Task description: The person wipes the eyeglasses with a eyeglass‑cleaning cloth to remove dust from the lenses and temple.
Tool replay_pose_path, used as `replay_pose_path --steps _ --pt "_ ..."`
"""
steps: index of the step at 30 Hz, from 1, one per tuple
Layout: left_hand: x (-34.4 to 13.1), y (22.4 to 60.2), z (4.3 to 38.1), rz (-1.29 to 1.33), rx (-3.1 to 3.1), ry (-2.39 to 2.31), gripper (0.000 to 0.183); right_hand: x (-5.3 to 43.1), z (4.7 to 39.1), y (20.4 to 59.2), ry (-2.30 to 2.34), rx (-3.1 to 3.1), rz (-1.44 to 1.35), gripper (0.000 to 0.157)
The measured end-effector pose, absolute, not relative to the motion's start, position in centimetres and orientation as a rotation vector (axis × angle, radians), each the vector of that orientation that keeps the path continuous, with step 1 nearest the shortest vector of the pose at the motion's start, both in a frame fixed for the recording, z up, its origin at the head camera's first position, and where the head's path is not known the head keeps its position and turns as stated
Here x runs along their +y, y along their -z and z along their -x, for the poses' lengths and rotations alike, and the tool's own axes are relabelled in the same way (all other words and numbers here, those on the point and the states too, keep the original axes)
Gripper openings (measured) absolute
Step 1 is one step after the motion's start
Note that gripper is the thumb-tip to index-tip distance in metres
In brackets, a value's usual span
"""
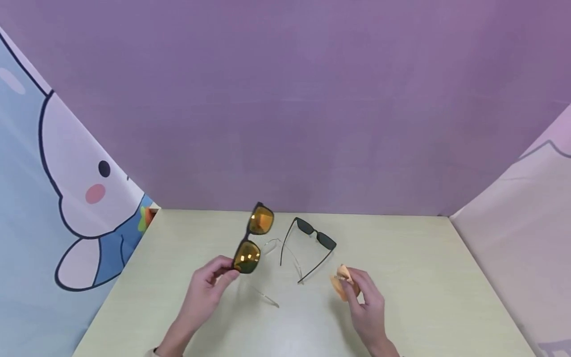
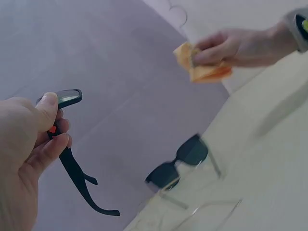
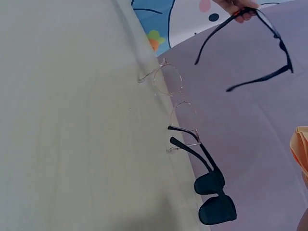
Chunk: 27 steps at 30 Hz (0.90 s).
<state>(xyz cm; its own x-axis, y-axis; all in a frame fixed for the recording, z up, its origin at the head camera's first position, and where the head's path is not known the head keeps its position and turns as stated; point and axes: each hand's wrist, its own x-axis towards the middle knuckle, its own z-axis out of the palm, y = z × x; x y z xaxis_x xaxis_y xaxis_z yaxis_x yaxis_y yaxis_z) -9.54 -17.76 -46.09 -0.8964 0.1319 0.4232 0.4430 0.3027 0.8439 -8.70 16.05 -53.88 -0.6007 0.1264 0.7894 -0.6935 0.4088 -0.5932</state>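
My left hand pinches a pair of sunglasses at one end of the front, holding them up off the table. They have a black frame and orange mirrored lenses, and their open temples show in the right wrist view. In my right hand is a folded orange cloth, gripped between thumb and fingers above the table. Between the hands, dark-lensed sunglasses lie with their temples spread. Thin wire-rimmed eyeglasses lie beside them, overlapping them in these views.
The pale wooden table ends at a purple backdrop. Cartoon-printed cloth hangs along the left side, and a pale cloth along the right. A band is worn on the right wrist.
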Motion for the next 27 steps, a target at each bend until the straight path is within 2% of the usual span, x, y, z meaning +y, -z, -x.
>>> replay_pose_path --steps 7,27 --pt "-20.9 46.9 10.9 0.29 -2.502 1.223 0.012 16.1 8.5 54.7 -1.312 -1.867 -0.487 0.04" --pt "-24.4 52.4 13.3 0.283 -2.457 0.734 0.016 16.2 8.2 55.4 -1.319 -1.898 -0.509 0.045"
